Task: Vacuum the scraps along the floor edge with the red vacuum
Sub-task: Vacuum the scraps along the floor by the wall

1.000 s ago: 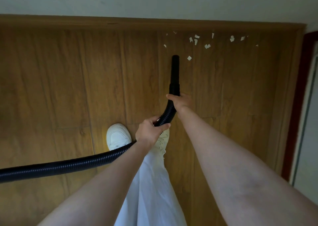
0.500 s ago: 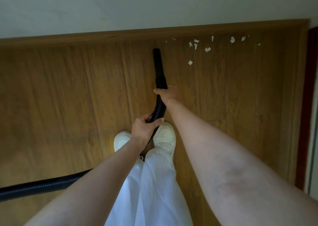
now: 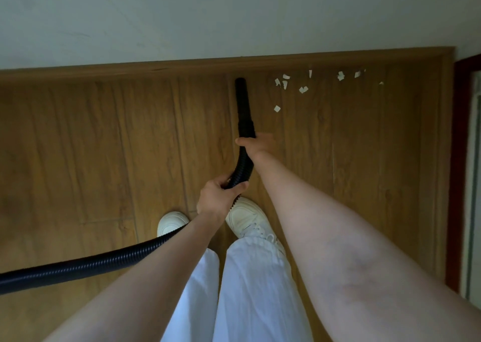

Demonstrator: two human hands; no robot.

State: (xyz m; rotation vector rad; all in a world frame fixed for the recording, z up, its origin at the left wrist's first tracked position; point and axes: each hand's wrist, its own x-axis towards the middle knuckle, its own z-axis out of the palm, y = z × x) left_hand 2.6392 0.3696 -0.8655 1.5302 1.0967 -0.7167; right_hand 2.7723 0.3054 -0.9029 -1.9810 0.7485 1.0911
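Two bare arms reach down over a wood-grain floor (image 3: 78, 146) that fills the middle of the frame, with a matching wooden skirting board (image 3: 156, 68) running across the upper part and a pale wall (image 3: 182, 16) above it. At the far right edge stands a dark red door frame (image 3: 454, 159).

The black ribbed hose (image 3: 78, 266) enters from the lower left edge, where it is cut off, so the vacuum's body is out of sight. It passes behind the left forearm, crossing a white shoe (image 3: 169, 222). The left hand (image 3: 217, 198) wraps its fingers round the hose at centre frame. The hose then bends upward to the right hand (image 3: 257, 143), which grips the collar where the smooth black nozzle (image 3: 242, 102) begins; its fingers are mostly hidden behind the tube. The nozzle tip sits close against the skirting, upper centre. White trousers (image 3: 247, 289) fill the bottom centre.

Small white paper scraps (image 3: 303, 89) lie scattered right of the nozzle, along the skirting in the upper right, one (image 3: 277, 108) nearer the tube.
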